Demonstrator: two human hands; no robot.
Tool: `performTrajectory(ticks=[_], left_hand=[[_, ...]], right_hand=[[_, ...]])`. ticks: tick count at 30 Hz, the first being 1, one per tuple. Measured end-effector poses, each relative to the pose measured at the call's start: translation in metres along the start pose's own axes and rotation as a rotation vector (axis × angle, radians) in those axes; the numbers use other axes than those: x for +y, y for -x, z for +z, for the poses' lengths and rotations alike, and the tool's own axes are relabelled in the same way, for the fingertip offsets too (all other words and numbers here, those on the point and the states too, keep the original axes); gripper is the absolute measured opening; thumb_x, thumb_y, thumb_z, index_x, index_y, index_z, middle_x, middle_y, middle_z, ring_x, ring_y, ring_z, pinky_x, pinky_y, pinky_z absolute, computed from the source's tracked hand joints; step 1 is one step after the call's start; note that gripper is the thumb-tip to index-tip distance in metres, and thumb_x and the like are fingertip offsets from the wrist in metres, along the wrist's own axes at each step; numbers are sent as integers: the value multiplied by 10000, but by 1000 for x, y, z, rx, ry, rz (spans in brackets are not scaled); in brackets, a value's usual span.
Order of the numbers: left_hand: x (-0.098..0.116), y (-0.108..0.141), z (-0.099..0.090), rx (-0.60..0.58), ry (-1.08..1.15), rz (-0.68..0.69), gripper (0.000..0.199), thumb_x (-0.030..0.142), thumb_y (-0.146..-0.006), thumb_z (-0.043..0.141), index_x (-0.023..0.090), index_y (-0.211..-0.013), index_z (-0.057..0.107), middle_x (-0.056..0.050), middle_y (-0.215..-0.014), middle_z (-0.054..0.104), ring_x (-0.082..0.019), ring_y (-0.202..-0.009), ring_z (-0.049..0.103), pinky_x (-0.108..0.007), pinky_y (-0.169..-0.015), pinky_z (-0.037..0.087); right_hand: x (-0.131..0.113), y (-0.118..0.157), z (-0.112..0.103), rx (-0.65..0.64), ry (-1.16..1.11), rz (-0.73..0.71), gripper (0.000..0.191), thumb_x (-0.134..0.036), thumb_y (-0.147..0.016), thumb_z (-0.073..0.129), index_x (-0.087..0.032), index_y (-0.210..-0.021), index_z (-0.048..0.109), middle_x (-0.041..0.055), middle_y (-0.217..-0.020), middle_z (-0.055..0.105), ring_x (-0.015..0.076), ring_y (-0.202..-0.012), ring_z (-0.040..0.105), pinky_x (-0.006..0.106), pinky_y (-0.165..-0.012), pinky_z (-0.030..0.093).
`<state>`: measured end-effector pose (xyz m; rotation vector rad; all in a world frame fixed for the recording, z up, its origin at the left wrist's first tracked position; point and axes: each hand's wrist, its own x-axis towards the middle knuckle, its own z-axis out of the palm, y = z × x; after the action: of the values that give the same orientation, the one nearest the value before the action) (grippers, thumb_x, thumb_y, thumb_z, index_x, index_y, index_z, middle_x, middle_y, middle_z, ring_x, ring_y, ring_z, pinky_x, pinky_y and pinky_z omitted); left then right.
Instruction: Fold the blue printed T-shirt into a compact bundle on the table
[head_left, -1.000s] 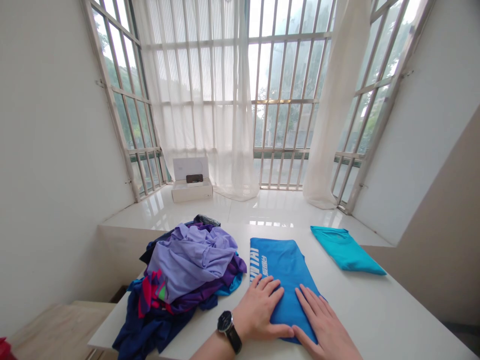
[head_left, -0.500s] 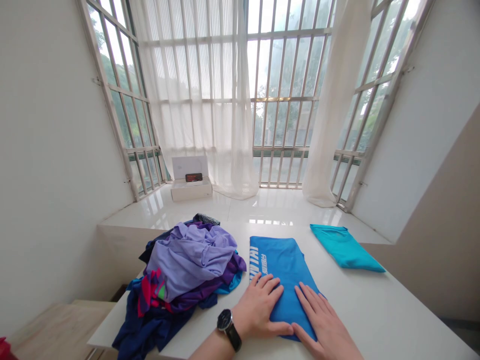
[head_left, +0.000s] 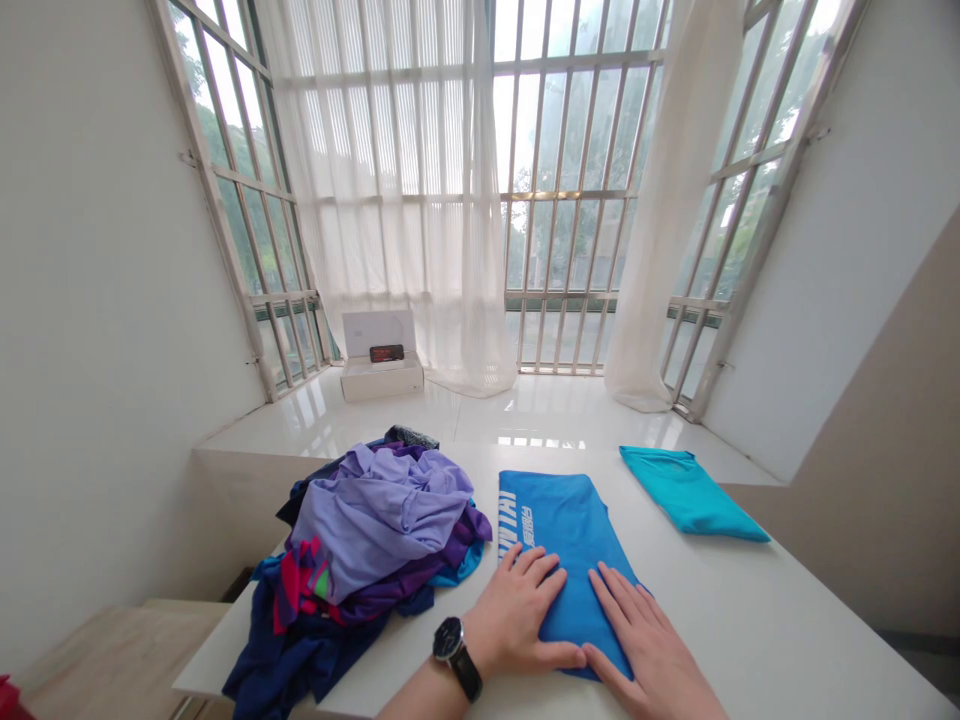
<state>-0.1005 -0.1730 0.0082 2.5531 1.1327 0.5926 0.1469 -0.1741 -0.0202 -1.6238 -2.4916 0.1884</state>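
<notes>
A blue folded shirt (head_left: pixel 566 530) with white lettering along its left side lies flat on the white table (head_left: pixel 757 620). My left hand (head_left: pixel 517 610), a black watch (head_left: pixel 456 655) on its wrist, rests palm down on the shirt's near left part with fingers stretched out. Flat on the near right part lies my right hand (head_left: pixel 641 635), its fingers extended too. The two thumbs nearly meet at the shirt's near edge. To the left is a loose heap of clothes (head_left: pixel 382 520), lavender on top, with purple, navy and red pieces below.
A folded turquoise garment (head_left: pixel 694 495) lies on the table's far right. On the window ledge (head_left: pixel 472 415) behind stands an opened white box (head_left: pixel 382 375) with a dark phone-like device (head_left: pixel 386 353) on it. Sheer curtains (head_left: pixel 397 200) hang before barred windows. A wooden surface (head_left: pixel 112 650) is lower left.
Both hands stay in almost the same place on the blue shirt. The whole view has shifted very slightly; nothing else visibly moves.
</notes>
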Motion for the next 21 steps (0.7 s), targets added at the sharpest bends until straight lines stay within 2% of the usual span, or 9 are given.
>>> performTrajectory(ticks=[11,21], left_hand=[[0,-1,-1,-5,16,-9,858,785,-869,492,223,-1512,404,-111,-1561,424,-335,-1453,337,-562,-1233,161],[1,0,-2,-36,-59,13,811,721,-924,462,210,-1543,348,-108,-1587,384,-326,-1469,313,-546,-1234,168]], right_hand=[[-6,1,-7,-57,16,27,821,-743,-906,345,-230,-1546,306,46,-1633,258,307,-1505,266,539,-1233,259],[-4,-2,-5,-43,24,19,811,-735,-909,355,-232,-1544,317,51,-1629,271,313,-1500,278,538,-1231,265]])
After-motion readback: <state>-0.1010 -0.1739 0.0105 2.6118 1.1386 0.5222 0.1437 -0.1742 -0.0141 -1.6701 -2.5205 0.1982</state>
